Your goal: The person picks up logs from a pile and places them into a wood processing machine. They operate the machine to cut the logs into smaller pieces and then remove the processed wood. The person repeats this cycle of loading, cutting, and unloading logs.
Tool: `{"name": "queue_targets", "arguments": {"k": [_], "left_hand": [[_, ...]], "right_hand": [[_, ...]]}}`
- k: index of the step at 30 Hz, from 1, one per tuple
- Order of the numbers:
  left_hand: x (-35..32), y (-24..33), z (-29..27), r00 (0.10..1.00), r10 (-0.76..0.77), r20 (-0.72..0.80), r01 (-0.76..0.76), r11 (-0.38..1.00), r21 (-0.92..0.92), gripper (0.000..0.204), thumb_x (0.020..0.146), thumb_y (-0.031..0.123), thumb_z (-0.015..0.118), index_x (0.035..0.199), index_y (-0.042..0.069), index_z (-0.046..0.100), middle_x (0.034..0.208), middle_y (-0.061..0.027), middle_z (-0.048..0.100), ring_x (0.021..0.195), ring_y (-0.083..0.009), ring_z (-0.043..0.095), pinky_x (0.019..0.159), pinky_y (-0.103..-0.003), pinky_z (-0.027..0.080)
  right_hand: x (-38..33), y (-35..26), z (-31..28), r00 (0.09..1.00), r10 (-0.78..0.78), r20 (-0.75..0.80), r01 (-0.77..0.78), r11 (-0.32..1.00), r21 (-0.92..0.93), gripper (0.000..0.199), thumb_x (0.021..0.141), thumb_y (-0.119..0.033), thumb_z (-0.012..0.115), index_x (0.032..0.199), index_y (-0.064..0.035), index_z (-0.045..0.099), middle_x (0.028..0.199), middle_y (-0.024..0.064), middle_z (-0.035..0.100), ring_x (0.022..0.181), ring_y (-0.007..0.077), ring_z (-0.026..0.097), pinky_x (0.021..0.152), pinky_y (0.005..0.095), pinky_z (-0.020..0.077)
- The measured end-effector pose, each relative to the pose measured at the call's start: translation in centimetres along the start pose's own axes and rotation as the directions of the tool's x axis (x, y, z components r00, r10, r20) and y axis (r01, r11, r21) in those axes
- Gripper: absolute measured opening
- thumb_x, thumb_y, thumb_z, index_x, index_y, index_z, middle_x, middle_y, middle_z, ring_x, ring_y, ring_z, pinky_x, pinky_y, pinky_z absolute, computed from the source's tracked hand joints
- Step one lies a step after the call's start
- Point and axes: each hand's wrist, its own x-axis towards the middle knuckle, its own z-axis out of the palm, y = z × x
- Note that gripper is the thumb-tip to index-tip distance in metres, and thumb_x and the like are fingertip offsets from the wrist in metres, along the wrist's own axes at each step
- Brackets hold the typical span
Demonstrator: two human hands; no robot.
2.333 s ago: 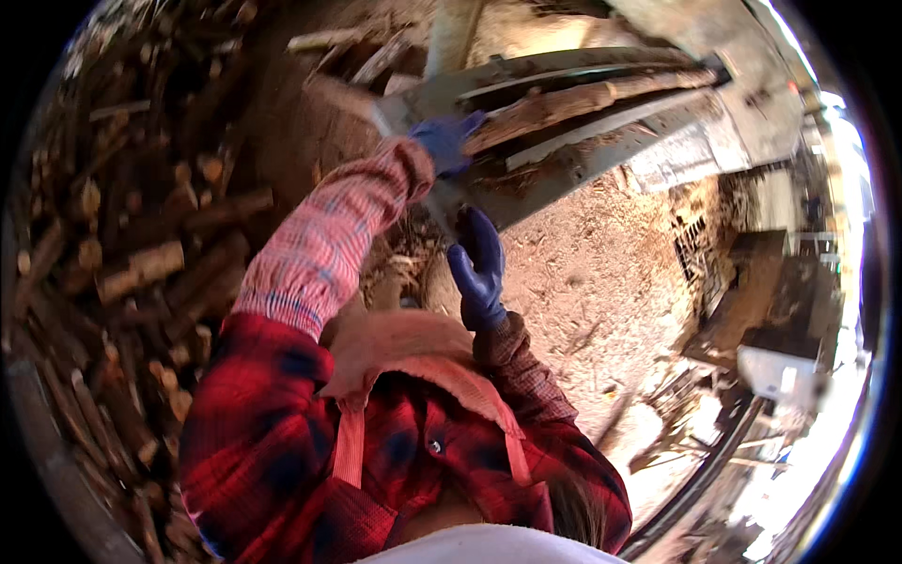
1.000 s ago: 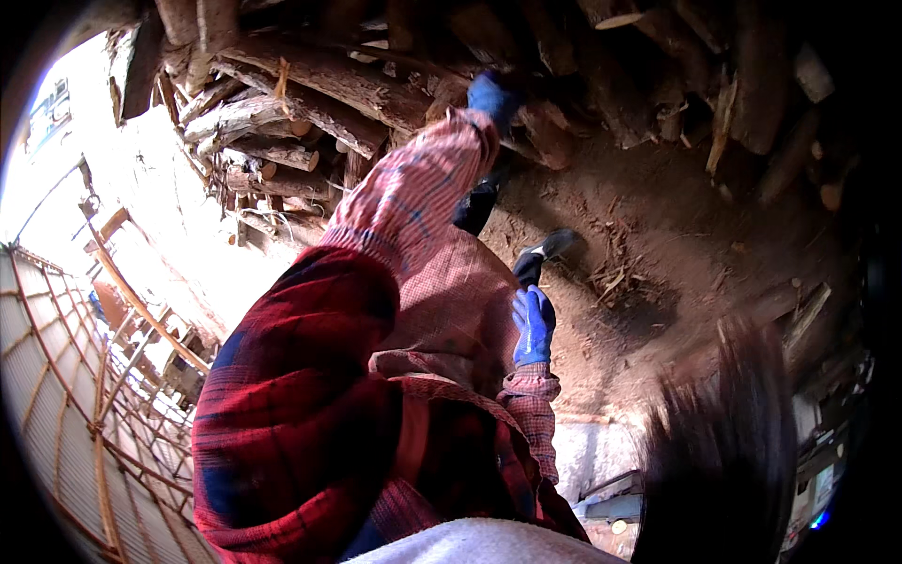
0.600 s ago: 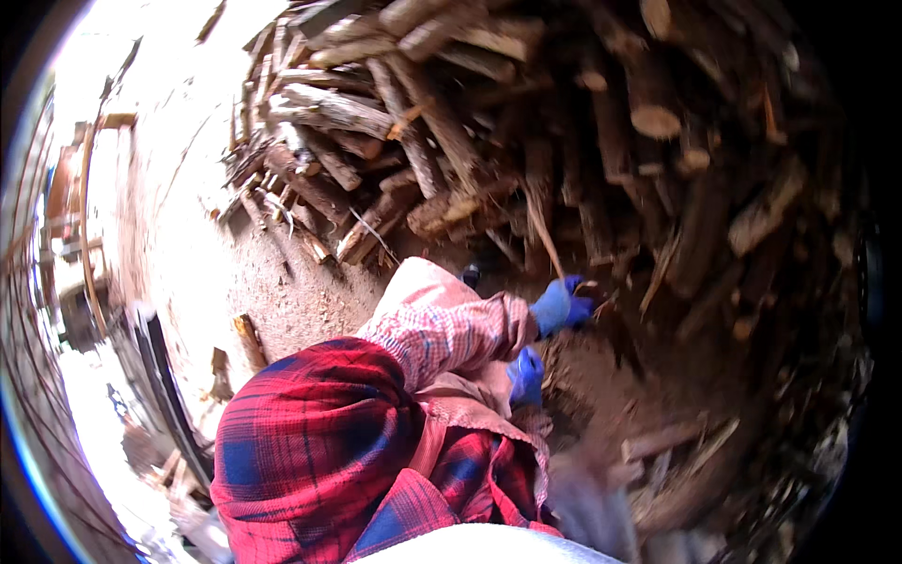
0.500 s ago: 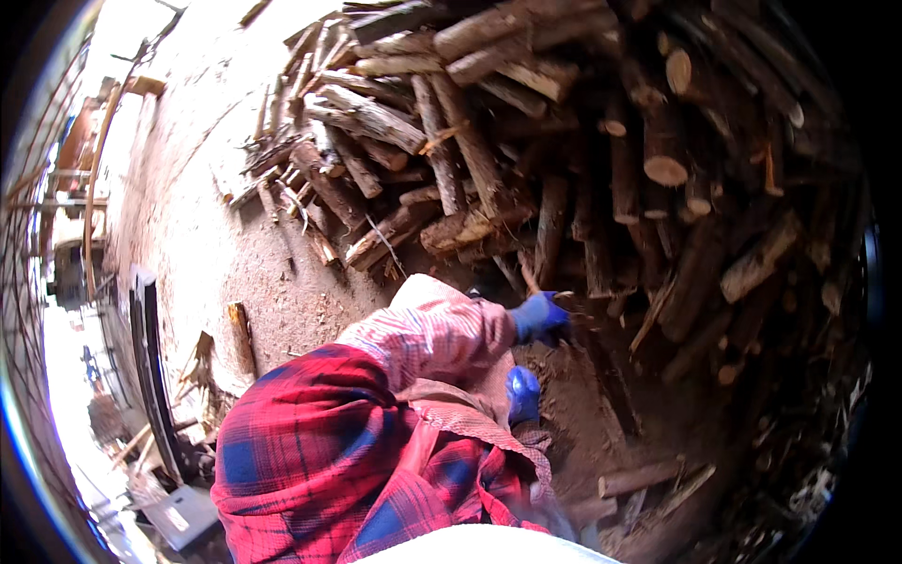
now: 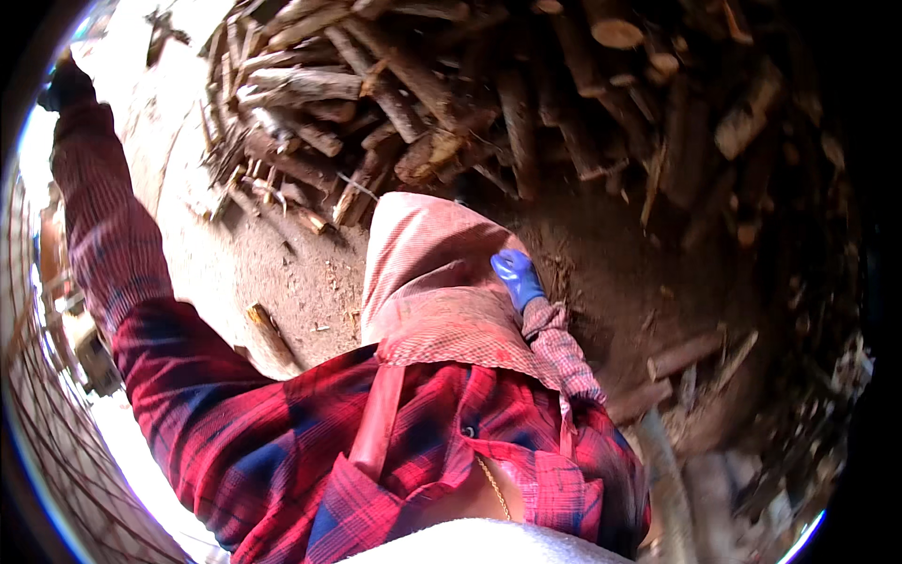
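My left arm stretches out to the far upper left, its hand dark and small at the picture's rim. Whether its fingers are closed cannot be made out, and no held thing shows clearly there. In a blue glove, my right hand rests against the right side of the pink checked apron over my lap. Its fingers are curled in, with nothing visible in them. Ahead of both hands lies a large heap of cut firewood logs.
A short log lies on the bare dirt floor to my left. More split pieces and a pale plank-like piece are on the ground at my right. Wire mesh runs along the left edge.
My left hand has swung from the log heap in front of me out to the far upper left. My right hand now lies against the apron. My view has shifted too.
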Motion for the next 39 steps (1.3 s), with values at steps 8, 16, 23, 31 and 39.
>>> {"name": "queue_targets", "arguments": {"k": [8, 16, 23, 31, 39], "left_hand": [[1.3, 37.2, 21.7, 0.513, 0.810, 0.286, -0.697, 0.587, -0.412, 0.051, 0.076, 0.028, 0.068, 0.122, 0.008, 0.054, 0.103, -0.0137, 0.063, 0.091, -0.0315, 0.062, 0.078, -0.041, 0.050], [-4.9, 53.4, 40.1, 0.437, 0.751, 0.495, -0.524, 0.660, -0.539, 0.062, 0.072, 0.041, 0.073, 0.118, 0.005, 0.055, 0.107, -0.0162, 0.064, 0.100, -0.0307, 0.061, 0.087, -0.041, 0.048], [-6.5, 51.7, 40.5, 0.307, 0.797, 0.520, -0.288, 0.598, -0.747, 0.059, 0.069, 0.040, 0.076, 0.111, 0.003, 0.057, 0.098, -0.0151, 0.067, 0.092, -0.0332, 0.063, 0.083, -0.042, 0.049], [-30.2, 47.1, 23.8, 0.185, 0.916, 0.355, -0.713, 0.374, -0.594, 0.080, 0.070, 0.048, 0.070, 0.136, 0.016, 0.038, 0.116, -0.0229, 0.049, 0.104, -0.0428, 0.051, 0.084, -0.052, 0.045], [-43.6, 40.9, 21.8, -0.149, 0.799, 0.583, 0.569, 0.551, -0.610, 0.051, 0.088, 0.025, 0.062, 0.131, 0.006, 0.042, 0.115, -0.0126, 0.057, 0.096, -0.0231, 0.060, 0.082, -0.035, 0.049]], "right_hand": [[6.3, 1.6, 2.1, 0.917, 0.323, -0.236, -0.288, 0.942, 0.171, 0.020, 0.091, -0.020, 0.059, 0.105, -0.0065, 0.063, 0.104, 0.0063, 0.064, 0.096, 0.0174, 0.060, 0.079, 0.0320, 0.0477], [16.3, -0.5, 3.9, 0.791, 0.511, -0.336, -0.199, 0.734, 0.650, 0.046, 0.092, -0.036, 0.056, 0.123, -0.0024, 0.056, 0.121, 0.0119, 0.059, 0.109, 0.0235, 0.056, 0.095, 0.0342, 0.0436], [20.6, -0.3, 5.9, 0.804, 0.583, -0.119, 0.056, 0.124, 0.991, 0.054, 0.088, -0.044, 0.058, 0.126, -0.0053, 0.051, 0.117, 0.0126, 0.059, 0.109, 0.0318, 0.055, 0.097, 0.0410, 0.0426], [22.6, 1.5, 0.6, 0.908, -0.172, -0.382, 0.213, -0.595, 0.775, 0.060, 0.085, -0.051, 0.059, 0.123, -0.0043, 0.053, 0.115, 0.0130, 0.060, 0.107, 0.0309, 0.054, 0.097, 0.0423, 0.0410], [0.0, 1.8, -3.0, 0.891, 0.105, -0.442, 0.393, -0.667, 0.633, 0.050, 0.091, -0.043, 0.053, 0.123, -0.0038, 0.053, 0.114, 0.0144, 0.061, 0.104, 0.0292, 0.058, 0.093, 0.0417, 0.0466]]}}
